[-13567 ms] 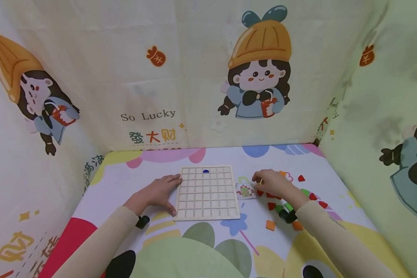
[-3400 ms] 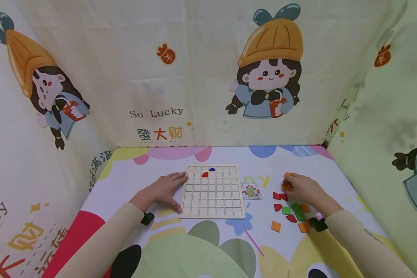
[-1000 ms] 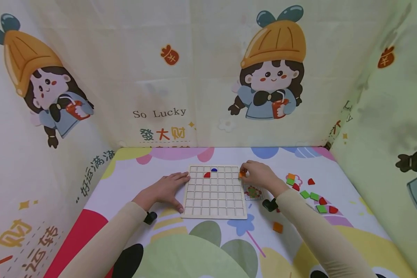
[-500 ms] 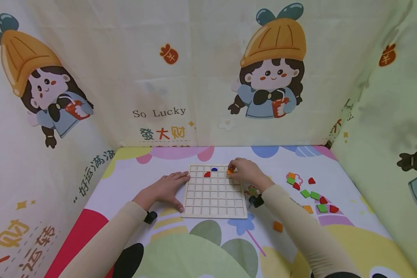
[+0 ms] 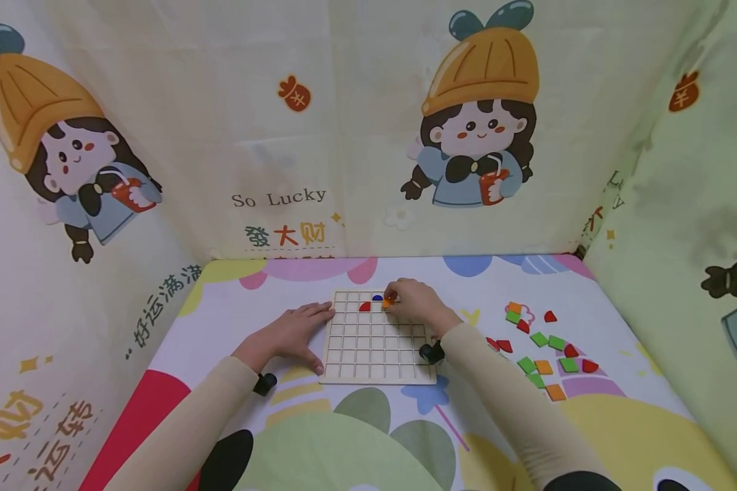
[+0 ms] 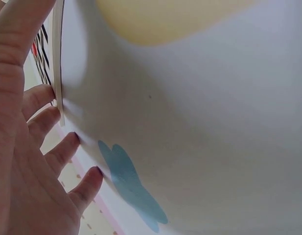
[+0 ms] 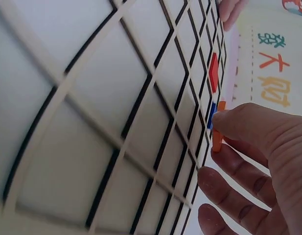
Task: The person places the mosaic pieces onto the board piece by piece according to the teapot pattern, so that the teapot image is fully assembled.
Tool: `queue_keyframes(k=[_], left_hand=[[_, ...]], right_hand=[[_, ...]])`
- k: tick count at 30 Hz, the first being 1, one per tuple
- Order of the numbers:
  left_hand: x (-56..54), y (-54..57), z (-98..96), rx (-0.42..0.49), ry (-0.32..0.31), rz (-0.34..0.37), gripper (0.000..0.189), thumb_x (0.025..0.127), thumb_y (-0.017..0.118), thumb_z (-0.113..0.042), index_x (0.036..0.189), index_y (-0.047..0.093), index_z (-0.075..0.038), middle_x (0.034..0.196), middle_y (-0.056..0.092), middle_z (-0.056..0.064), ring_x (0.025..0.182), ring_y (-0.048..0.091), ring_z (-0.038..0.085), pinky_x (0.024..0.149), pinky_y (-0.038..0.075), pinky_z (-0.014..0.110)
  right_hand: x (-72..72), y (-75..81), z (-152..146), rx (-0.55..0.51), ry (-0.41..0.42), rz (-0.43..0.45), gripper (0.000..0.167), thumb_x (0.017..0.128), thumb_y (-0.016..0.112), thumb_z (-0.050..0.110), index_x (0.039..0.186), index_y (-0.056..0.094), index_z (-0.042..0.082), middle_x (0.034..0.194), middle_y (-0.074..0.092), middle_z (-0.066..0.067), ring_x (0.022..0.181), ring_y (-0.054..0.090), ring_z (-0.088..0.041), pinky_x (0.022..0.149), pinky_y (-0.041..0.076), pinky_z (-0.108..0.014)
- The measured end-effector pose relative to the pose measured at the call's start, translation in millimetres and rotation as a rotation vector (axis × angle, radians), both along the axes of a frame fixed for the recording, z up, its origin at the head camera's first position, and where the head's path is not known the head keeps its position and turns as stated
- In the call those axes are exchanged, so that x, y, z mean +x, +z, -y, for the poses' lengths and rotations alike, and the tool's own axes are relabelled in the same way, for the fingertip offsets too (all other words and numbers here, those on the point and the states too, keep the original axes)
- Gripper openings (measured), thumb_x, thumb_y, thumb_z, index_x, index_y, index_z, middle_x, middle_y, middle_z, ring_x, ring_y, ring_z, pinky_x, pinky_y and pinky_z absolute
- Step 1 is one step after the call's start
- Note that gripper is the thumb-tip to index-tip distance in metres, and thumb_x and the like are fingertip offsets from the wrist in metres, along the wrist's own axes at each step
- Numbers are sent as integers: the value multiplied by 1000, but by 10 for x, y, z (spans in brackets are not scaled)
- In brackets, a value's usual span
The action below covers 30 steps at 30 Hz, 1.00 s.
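Note:
On the table lies a wooden grid board (image 5: pixel 377 351). My left hand (image 5: pixel 291 334) rests at its left side, fingers extended, with fingertips and thumb touching the edge. Over the board's far rows, my right hand (image 5: pixel 417 301) pinches an orange square tile (image 5: pixel 387 303) between thumb and index finger. The right wrist view shows this orange tile (image 7: pixel 218 139) on edge beside the blue half-round piece (image 7: pixel 211 116). That blue piece (image 5: pixel 377 298) sits in the far row; a red quarter-round piece (image 5: pixel 365 307) sits one row nearer, a column to the left.
Right of the board several loose pieces are scattered: green squares (image 5: pixel 538 339), red quarter-rounds (image 5: pixel 550 316) and orange squares (image 5: pixel 555 392). The right forearm mostly covers the small pattern card. A printed cloth wall (image 5: pixel 356 232) stands behind the table.
The red piece joined the blue one on the board between the two oldest frames. My right hand then took an orange tile from the scattered pieces and carried it left over the board. The left hand stayed.

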State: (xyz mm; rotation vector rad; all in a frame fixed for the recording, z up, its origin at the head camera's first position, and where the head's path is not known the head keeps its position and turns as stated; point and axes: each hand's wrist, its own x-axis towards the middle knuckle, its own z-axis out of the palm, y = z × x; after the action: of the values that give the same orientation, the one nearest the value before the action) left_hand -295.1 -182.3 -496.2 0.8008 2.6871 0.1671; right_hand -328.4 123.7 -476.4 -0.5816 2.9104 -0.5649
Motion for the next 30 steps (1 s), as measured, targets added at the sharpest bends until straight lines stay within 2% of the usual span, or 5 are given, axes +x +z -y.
queue_keyframes(k=[5, 18, 23, 30], left_hand=[[0, -16, 4, 13, -8, 1, 130, 61, 85, -77, 164, 30, -20, 174, 20, 2, 158, 20, 34, 119, 29, 68], [-19, -51, -26, 5, -10, -5, 130, 60, 85, -77, 164, 30, -22, 174, 19, 0, 159, 19, 32, 119, 28, 67], [-16, -27, -24, 4, -9, -5, 131, 60, 85, -77, 165, 30, -21, 174, 19, 2, 159, 19, 33, 119, 28, 68], [20, 26, -31, 12, 4, 3, 129, 62, 87, -73, 164, 31, -18, 174, 20, 4, 158, 20, 35, 119, 28, 68]], right_hand=[[-16, -29, 112, -15, 7, 19, 15, 93, 75, 19, 108, 73, 15, 104, 70, 0, 94, 62, -19, 90, 55, -40], [-47, -111, 173, -3, 13, -20, 10, 92, 76, 17, 102, 74, 15, 102, 71, 2, 91, 62, -19, 87, 55, -42], [-51, -115, 168, 14, 16, -33, 7, 93, 76, 19, 100, 75, 18, 102, 69, 4, 91, 62, -18, 86, 55, -42], [-6, -159, 187, -16, 31, -77, 6, 93, 79, 26, 95, 76, 21, 97, 65, 5, 83, 60, -16, 78, 54, -39]])
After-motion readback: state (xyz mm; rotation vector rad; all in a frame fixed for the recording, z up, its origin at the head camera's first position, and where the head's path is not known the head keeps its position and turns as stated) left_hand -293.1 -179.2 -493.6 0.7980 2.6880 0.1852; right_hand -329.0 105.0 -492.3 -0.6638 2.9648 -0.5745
